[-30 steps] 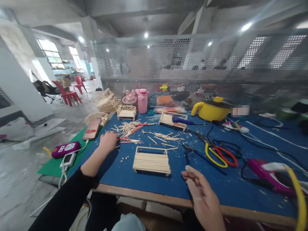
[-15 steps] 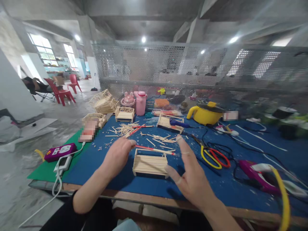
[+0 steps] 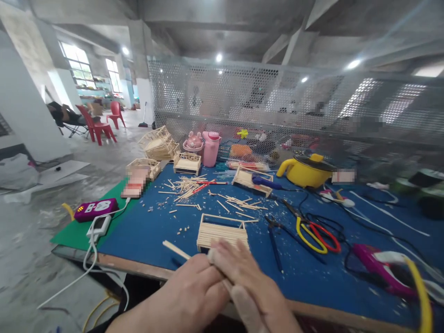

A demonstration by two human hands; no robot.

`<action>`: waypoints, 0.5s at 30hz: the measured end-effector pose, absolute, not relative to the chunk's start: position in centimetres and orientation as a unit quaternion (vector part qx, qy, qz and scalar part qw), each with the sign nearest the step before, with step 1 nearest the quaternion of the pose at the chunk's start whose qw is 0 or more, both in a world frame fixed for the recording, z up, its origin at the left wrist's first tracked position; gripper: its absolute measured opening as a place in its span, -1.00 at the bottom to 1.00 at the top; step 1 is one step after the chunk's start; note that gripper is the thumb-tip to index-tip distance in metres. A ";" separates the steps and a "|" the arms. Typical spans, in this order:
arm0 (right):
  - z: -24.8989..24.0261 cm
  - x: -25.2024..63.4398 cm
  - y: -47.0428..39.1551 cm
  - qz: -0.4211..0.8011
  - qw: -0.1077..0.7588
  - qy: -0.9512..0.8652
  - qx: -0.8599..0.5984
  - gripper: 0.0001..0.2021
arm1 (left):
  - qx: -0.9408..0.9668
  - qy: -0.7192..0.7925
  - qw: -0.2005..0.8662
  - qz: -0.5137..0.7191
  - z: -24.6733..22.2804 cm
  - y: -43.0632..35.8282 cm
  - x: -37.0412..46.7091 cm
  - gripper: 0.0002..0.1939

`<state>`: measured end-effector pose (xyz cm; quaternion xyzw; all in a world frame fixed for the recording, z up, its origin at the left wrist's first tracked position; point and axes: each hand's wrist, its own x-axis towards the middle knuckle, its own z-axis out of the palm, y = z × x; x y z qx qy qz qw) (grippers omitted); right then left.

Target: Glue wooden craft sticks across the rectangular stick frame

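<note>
My left hand (image 3: 196, 284) is closed near the table's front edge, and pale wooden sticks (image 3: 176, 250) stick out from it toward the left. Over its fingers lies my right hand (image 3: 239, 270), fingers pressed together; whatever lies under them is mostly hidden. Just beyond both hands stands a small slatted wooden frame (image 3: 220, 231), partly covered by the right fingers. Loose sticks (image 3: 189, 187) and red-wrapped sticks (image 3: 204, 184) lie farther back. Dark-handled pliers (image 3: 275, 245) rest open to the right of the frame.
Scissors with yellow and red handles (image 3: 314, 236) lie at the right, near cables and a purple device (image 3: 378, 273). Farther back are a wooden piece with a blue tool (image 3: 265, 181), a yellow pot (image 3: 308, 171) and a pink bottle (image 3: 210, 150). A phone (image 3: 135, 181) is at the left.
My hands have come together and nearer to me, the right one now over the left. The red-ended stick between them is out of sight. The view has shifted, and the pliers now show.
</note>
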<state>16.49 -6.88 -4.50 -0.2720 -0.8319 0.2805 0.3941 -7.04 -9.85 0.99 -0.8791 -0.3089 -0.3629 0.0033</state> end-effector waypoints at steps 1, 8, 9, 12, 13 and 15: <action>-2.0 13.8 -6.6 0.306 0.395 -0.820 -0.278 -0.55 | -0.877 -0.304 -0.016 -0.372 0.9 -10.0 -6.9 -0.71; -0.9 8.1 -6.2 0.373 0.463 -0.738 -0.319 -0.36 | -0.467 -0.341 -0.356 -0.734 2.4 -9.1 -7.5 -0.94; -1.5 8.1 -6.5 0.390 0.419 -0.752 -0.328 -0.39 | -0.384 -0.321 -0.402 -0.767 2.7 -8.7 -7.5 -0.93; -2.2 8.1 -7.4 0.423 0.263 -0.790 -0.359 -0.60 | -0.252 -0.269 -0.481 -0.795 2.9 -7.4 -7.4 -0.76; -2.2 8.3 -7.7 0.423 0.230 -0.795 -0.369 -0.57 | -0.230 -0.266 -0.493 -0.796 2.9 -7.1 -7.6 -0.76; -2.3 9.2 -8.0 0.418 0.206 -0.799 -0.380 -0.54 | -0.202 -0.264 -0.479 -0.812 2.8 -6.6 -8.7 -0.79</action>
